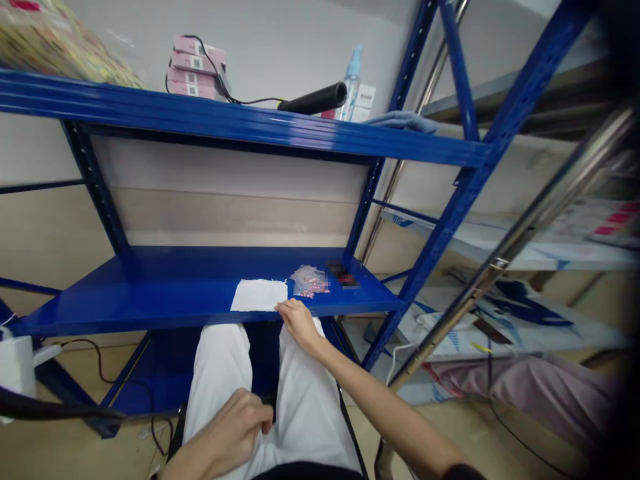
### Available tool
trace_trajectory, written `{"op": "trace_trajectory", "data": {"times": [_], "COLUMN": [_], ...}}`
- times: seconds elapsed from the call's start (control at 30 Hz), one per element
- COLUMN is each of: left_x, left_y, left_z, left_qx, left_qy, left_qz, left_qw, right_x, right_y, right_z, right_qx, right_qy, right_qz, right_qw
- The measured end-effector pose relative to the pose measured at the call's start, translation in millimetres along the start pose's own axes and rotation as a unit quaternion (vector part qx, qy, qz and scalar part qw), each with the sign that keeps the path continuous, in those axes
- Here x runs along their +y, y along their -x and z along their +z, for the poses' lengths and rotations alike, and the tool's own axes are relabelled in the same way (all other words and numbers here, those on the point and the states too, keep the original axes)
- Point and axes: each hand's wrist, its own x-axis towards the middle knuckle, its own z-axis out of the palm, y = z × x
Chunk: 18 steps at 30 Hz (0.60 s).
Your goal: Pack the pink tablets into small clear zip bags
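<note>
A small white cloth [259, 295], frayed at its far right corner, lies flat at the front edge of the blue shelf [165, 287]. My right hand [298, 320] is at its near right corner, fingertips pinched together on the edge. Low over my lap, my left hand [237, 427] rests with the fingers curled in; whatever is inside them, if anything, is hidden. Just right of the cloth sits a clear plastic bag [307, 275] with small pink pieces [314, 288] in and around it. Beyond the bag is a dark, blurred-out flat object [343, 273].
An upper blue shelf [225, 120] holds pink boxes [196, 67], a black tube [315, 100], a spray bottle [350, 83] and a folded blue cloth [404, 121]. A slanted metal pole [500, 260] and another rack stand at right. A black cable [100, 363] hangs low at left.
</note>
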Motion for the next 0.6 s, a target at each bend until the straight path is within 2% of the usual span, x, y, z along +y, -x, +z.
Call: {"op": "trace_trajectory", "data": {"times": [0.1, 0.17, 0.23, 0.3, 0.4, 0.5, 0.53, 0.6], "left_x": [6.9, 5.3, -3.6, -18.0, -40.6, -52.1, -52.6, -50.0], "left_y": [-1.9, -2.8, -4.9, -9.9, -22.5, -34.1, -36.4, -38.5], "left_z": [-3.0, -6.7, -12.6, -19.4, -25.2, -20.9, -18.1, -13.3], "left_qx": [-0.015, 0.008, 0.064, 0.122, 0.208, 0.310, 0.327, 0.313], "left_qy": [0.056, 0.095, 0.128, 0.185, 0.307, 0.378, 0.401, 0.475], "left_qz": [0.019, 0.015, -0.022, -0.079, -0.155, -0.211, -0.231, -0.260], "left_qw": [0.998, 0.995, 0.989, 0.972, 0.916, 0.846, 0.824, 0.780], "right_x": [-15.8, -31.3, -46.2, -56.1, -58.1, -50.2, -47.1, -41.7], "right_y": [15.3, 27.4, 38.5, 46.2, 50.1, 49.3, 49.1, 48.6], "right_z": [-8.2, -12.8, -17.6, -22.3, -25.6, -23.1, -21.7, -19.3], "right_qx": [0.034, 0.082, 0.129, 0.160, 0.171, 0.158, 0.150, 0.133], "right_qy": [-0.075, -0.170, -0.273, -0.356, -0.436, -0.475, -0.481, -0.487], "right_qz": [0.024, 0.068, 0.130, 0.186, 0.234, 0.250, 0.252, 0.252], "right_qw": [0.996, 0.980, 0.944, 0.902, 0.852, 0.829, 0.826, 0.826]}}
